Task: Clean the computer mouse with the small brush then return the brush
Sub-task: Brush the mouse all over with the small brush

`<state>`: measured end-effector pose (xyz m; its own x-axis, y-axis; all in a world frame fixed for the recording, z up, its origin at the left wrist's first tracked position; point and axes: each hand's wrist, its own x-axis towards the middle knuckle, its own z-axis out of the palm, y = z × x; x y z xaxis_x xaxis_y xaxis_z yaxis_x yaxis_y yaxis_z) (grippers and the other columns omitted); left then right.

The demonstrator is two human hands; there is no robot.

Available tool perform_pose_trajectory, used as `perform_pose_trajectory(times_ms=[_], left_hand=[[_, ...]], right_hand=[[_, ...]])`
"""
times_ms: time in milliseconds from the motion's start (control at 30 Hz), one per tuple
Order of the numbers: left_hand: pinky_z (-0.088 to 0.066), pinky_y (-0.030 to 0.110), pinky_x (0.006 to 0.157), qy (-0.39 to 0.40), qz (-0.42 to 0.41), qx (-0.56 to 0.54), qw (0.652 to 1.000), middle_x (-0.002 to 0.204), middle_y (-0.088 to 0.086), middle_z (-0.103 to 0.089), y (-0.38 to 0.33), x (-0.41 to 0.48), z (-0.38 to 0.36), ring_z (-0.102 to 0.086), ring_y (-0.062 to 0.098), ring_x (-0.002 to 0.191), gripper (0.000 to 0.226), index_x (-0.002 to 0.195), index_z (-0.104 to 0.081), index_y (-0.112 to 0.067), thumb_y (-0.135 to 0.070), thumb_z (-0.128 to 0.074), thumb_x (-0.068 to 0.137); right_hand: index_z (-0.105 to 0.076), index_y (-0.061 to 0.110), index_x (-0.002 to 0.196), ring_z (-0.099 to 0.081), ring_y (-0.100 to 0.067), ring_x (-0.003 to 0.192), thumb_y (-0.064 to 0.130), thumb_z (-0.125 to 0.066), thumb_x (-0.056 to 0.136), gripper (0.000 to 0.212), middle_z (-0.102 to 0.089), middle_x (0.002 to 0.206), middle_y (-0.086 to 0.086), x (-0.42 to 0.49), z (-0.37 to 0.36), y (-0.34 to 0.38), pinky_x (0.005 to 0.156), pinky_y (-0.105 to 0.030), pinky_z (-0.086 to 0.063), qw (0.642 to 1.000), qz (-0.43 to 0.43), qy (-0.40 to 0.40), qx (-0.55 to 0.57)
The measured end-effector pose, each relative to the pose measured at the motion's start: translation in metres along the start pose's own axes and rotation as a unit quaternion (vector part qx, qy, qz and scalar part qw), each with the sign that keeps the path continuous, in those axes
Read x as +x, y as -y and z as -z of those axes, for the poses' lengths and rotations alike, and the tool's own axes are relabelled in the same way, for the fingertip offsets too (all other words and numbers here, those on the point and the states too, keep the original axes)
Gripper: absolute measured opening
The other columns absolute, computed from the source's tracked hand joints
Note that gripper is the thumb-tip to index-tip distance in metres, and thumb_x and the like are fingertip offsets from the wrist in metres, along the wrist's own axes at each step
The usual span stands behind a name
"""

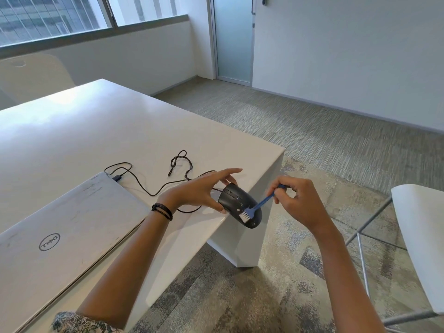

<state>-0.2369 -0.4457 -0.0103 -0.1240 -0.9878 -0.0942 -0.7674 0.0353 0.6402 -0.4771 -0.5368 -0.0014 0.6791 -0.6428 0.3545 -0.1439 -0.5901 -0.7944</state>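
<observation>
- I see the mouse (pixel 240 205) off the desk (pixel 96 140), held in the air just past the desk's near right edge, tilted w/ its rounded back end lower and toward the camera.
- Left hand (pixel 201 191) grips the mouse from its left side: thumb under/near the lower edge, fingers wrapped over the far end; index finger sticks out straight, not touching the mouse.
- Right hand (pixel 295 200) is right of the mouse, pinching the blue brush (pixel 260 204) handle at its top end btwn thumb and fingertips, remaining fingers curled in.
- Brush slants down-left from that hand; its white bristles sit on the mouse's top shell, toward the back end.
- Small pale specks show on the mouse shell near the bristles; can't tell what they are.
- Mouse cable (pixel 153 186) runs from behind the left hand back across the desk, left of the mouse, w/ a knotted loop further away, and ends at a plug in the laptop's far corner.
- Laptop (pixel 60 234), lid shut, silver, lies flat on the desk well left of the mouse.
- Dark cord bracelet (pixel 162 211) on the left wrist; patterned sleeve at the elbow.
- White chair (pixel 420 248) stands on the carpet right of the mouse, beyond the right arm.
</observation>
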Motion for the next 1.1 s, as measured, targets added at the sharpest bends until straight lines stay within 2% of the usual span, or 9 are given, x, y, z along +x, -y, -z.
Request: perform_pose_trajectory(times_ms=[100,200,333,400,567,733,900,1033,1100], left_hand=[[-0.027,0.005,0.098,-0.001,-0.001,0.001,1.000,0.119,-0.016,-0.050,0.0009,0.0003,-0.0003,-0.042,-0.011,0.113,0.095,0.144,-0.021,-0.026,-0.021,-0.081,0.070],[-0.028,0.009,0.099,-0.001,0.000,0.004,1.000,0.118,-0.021,-0.049,0.0011,0.0006,-0.0004,-0.043,-0.008,0.113,0.096,0.143,-0.021,-0.029,-0.021,-0.081,0.069],[-0.025,0.006,0.098,0.001,-0.001,0.004,1.000,0.117,-0.023,-0.048,0.0014,0.0003,-0.0003,-0.042,-0.008,0.114,0.096,0.144,-0.020,-0.029,-0.021,-0.081,0.069],[-0.024,0.005,0.098,0.002,0.000,0.003,1.000,0.117,-0.023,-0.048,0.0015,0.0005,-0.0001,-0.041,-0.008,0.114,0.096,0.144,-0.020,-0.028,-0.021,-0.080,0.070],[-0.027,0.006,0.098,0.003,0.001,-0.001,1.000,0.119,-0.018,-0.050,0.0011,0.0006,0.0002,-0.043,-0.008,0.113,0.096,0.144,-0.020,-0.028,-0.022,-0.081,0.070],[-0.024,0.004,0.097,0.004,0.003,0.001,1.000,0.117,-0.022,-0.048,0.0016,0.0004,0.0001,-0.041,-0.011,0.113,0.097,0.144,-0.019,-0.027,-0.020,-0.080,0.070],[-0.025,0.003,0.096,0.002,0.004,-0.003,1.000,0.118,-0.019,-0.049,0.0011,0.0002,0.0003,-0.041,-0.013,0.112,0.096,0.144,-0.020,-0.027,-0.020,-0.080,0.070],[-0.024,0.004,0.097,0.004,0.005,-0.002,1.000,0.117,-0.019,-0.048,0.0011,0.0000,0.0001,-0.041,-0.013,0.112,0.096,0.144,-0.019,-0.027,-0.020,-0.080,0.070],[-0.023,0.002,0.097,0.005,0.006,-0.002,1.000,0.117,-0.020,-0.048,0.0010,0.0001,0.0002,-0.040,-0.015,0.111,0.096,0.144,-0.019,-0.027,-0.019,-0.080,0.070]], right_hand=[[-0.070,0.013,0.079,-0.058,-0.001,0.062,0.000,-0.055,0.085,0.021,-0.066,0.065,0.004,0.0001,-0.0004,0.0001,0.058,-0.009,-0.043,1.000,0.009,-0.007,0.007],[-0.071,0.015,0.086,-0.060,-0.001,0.066,-0.001,-0.056,0.086,0.021,-0.070,0.071,0.005,0.0010,-0.0015,-0.0003,0.066,-0.010,-0.045,1.000,0.024,-0.002,0.001],[-0.069,0.015,0.071,-0.057,-0.005,0.061,0.001,-0.054,0.082,0.023,-0.062,0.056,0.010,0.0003,-0.0002,-0.0017,0.058,-0.017,-0.045,1.000,-0.001,0.009,-0.001],[-0.068,0.016,0.069,-0.056,-0.004,0.059,0.007,-0.051,0.080,0.022,-0.060,0.055,0.011,-0.0004,0.0006,-0.0008,0.056,-0.014,-0.043,1.000,-0.002,0.006,0.005],[-0.071,0.015,0.086,-0.060,-0.002,0.065,0.000,-0.056,0.087,0.021,-0.069,0.070,0.005,0.0001,-0.0004,0.0007,0.063,-0.010,-0.046,1.000,0.020,0.004,0.004],[-0.066,0.021,0.066,-0.053,-0.010,0.057,0.005,-0.050,0.079,0.026,-0.059,0.054,0.005,-0.0004,0.0005,-0.0010,0.054,-0.025,-0.043,1.000,-0.004,0.014,-0.001],[-0.070,0.015,0.080,-0.057,-0.003,0.061,-0.002,-0.055,0.086,0.023,-0.067,0.065,0.004,-0.0006,0.0005,0.0014,0.058,-0.009,-0.041,1.000,0.009,0.000,0.009],[-0.068,0.021,0.069,-0.056,-0.013,0.059,-0.002,-0.053,0.082,0.030,-0.061,0.055,0.004,-0.0002,0.0017,-0.0013,0.058,-0.022,-0.045,1.000,-0.006,0.008,-0.002],[-0.065,0.023,0.064,-0.053,-0.011,0.055,0.003,-0.051,0.079,0.029,-0.059,0.053,0.001,-0.0008,0.0023,-0.0008,0.052,-0.023,-0.042,1.000,-0.010,0.006,0.008]])
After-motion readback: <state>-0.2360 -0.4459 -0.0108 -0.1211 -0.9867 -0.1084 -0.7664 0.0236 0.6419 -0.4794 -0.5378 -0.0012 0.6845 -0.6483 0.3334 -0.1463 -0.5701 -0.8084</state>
